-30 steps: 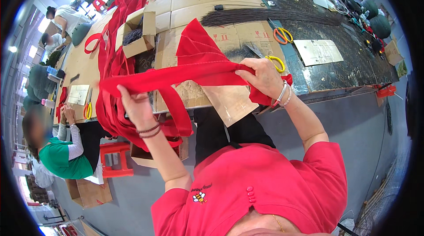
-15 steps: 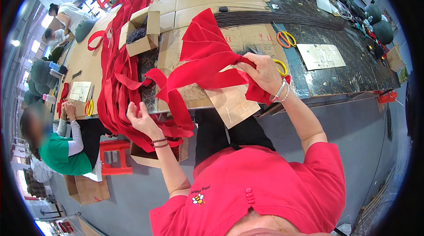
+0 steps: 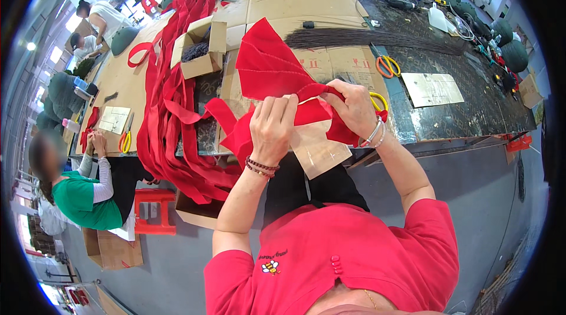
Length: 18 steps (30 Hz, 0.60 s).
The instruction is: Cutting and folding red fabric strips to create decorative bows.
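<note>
A red ribbon bow [image 3: 272, 60], with a wide fan-shaped loop standing up, is held over the table's near edge. My right hand [image 3: 355, 109] pinches its gathered middle between thumb and fingers. My left hand [image 3: 272, 127] is closed on the ribbon just to the left, fingers curled over it. Loose red tails hang below and beside both hands. Under them a piece of tan cardboard [image 3: 321, 149] juts past the table edge. Yellow-handled scissors [image 3: 379, 101] lie partly hidden behind my right hand.
A long heap of red ribbons [image 3: 168, 109] drapes over the edge at left, beside an open box [image 3: 200, 50]. Orange-handled scissors [image 3: 388, 67], a marked card [image 3: 433, 89] and dark wires [image 3: 371, 38] lie on the table. A co-worker in green [image 3: 88, 197] sits at left.
My left hand has moved up and right from beside the hanging ribbon, and has closed on the bow near my right hand. The right hand keeps its pinch.
</note>
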{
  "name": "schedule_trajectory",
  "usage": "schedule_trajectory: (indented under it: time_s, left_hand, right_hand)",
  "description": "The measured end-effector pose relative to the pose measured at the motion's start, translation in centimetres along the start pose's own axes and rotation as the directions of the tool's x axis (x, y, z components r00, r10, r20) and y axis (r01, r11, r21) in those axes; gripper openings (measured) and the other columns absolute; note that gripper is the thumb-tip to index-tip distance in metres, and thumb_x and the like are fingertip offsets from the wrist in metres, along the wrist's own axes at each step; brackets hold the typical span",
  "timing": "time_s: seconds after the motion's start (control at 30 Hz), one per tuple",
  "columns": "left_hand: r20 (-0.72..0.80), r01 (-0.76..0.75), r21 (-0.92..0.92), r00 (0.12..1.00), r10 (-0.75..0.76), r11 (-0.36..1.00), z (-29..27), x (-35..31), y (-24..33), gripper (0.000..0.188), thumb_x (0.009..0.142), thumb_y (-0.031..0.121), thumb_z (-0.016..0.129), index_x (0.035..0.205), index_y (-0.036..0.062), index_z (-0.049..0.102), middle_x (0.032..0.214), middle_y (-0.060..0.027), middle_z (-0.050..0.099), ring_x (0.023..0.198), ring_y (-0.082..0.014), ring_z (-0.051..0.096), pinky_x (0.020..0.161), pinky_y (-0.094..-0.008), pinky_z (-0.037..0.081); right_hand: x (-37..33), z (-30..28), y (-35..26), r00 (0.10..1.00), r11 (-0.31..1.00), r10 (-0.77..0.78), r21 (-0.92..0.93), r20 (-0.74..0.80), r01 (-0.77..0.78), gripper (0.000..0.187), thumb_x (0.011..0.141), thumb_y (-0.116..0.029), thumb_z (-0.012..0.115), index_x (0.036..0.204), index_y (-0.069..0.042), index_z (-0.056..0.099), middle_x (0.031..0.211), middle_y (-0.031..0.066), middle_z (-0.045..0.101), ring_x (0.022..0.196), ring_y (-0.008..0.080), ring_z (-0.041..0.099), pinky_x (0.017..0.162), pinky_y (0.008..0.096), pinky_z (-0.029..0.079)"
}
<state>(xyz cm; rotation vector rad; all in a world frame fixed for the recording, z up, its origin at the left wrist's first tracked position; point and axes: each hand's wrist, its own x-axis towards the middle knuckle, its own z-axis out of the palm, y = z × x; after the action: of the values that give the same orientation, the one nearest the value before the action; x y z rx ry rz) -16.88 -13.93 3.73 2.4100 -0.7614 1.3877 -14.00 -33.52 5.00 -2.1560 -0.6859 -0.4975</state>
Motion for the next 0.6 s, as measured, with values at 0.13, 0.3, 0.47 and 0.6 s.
schedule_trajectory:
  time_s: [0.13,0.3,0.47,0.6]
  left_hand:
    - [0.019,0.032,0.050,0.999,-0.033,0.998,0.3,-0.5,0.2,0.023,0.069,0.002,0.065,0.092,0.0023,0.062,0.078,-0.0051,0.057,0.072,-0.0203,0.057,0.063,-0.0315,0.047]
    - [0.156,0.069,0.110,0.984,-0.086,0.992,-0.4,-0.6,0.4,0.022,0.071,0.006,0.065,0.092,0.0035,0.061,0.078,-0.0047,0.058,0.073,-0.0200,0.057,0.061,-0.0321,0.046]
    - [0.722,0.830,-0.182,0.477,-0.502,0.528,-1.4,-0.3,-1.0,0.020,0.085,0.019,0.059,0.094,0.0005,0.058,0.097,-0.0089,0.062,0.091,-0.0185,0.061,0.069,-0.0287,0.047]
    - [0.772,0.663,-0.599,0.331,-0.543,-0.448,1.4,-3.0,-3.7,0.032,0.091,0.028,0.058,0.105,-0.0003,0.058,0.098,-0.0060,0.065,0.084,-0.0186,0.065,0.072,-0.0325,0.054]
  right_hand:
    - [-0.8,0.6,0.5,0.998,0.997,0.057,0.042,0.033,-0.058,0.020,0.084,-0.024,0.061,0.085,-0.004,0.062,0.070,0.0184,0.059,0.067,0.0355,0.060,0.057,0.0405,0.045]
    - [-0.6,1.0,0.6,0.996,0.995,0.089,0.045,0.024,-0.090,0.021,0.084,-0.025,0.062,0.087,-0.004,0.063,0.071,0.0179,0.061,0.067,0.0346,0.061,0.057,0.0393,0.045]
    - [-1.1,0.3,0.8,0.979,0.970,0.201,0.133,0.024,-0.202,0.023,0.084,-0.023,0.062,0.090,-0.001,0.064,0.074,0.0194,0.062,0.070,0.0336,0.062,0.060,0.0361,0.047]
    - [-1.7,1.3,0.5,0.980,0.961,0.192,0.195,0.049,-0.198,0.025,0.084,-0.024,0.063,0.092,0.000,0.064,0.074,0.0194,0.062,0.070,0.0324,0.063,0.062,0.0357,0.047]
